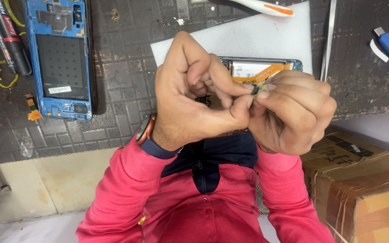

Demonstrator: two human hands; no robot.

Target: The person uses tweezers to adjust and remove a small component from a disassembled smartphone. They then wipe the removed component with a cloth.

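A tiny dark component (255, 89) sits pinched between the fingertips of both hands, held up in the air just above the opened phone (266, 68). It is a small, blackish piece with a ragged, slightly greenish edge; most of it is covered by the fingers, so its exact shape cannot be told. Relative to the opened phone, it hangs over the near edge, just below the orange flex ribbon (263, 72) that runs across the phone's pale battery (247, 68). The phone itself lies flat, back open.
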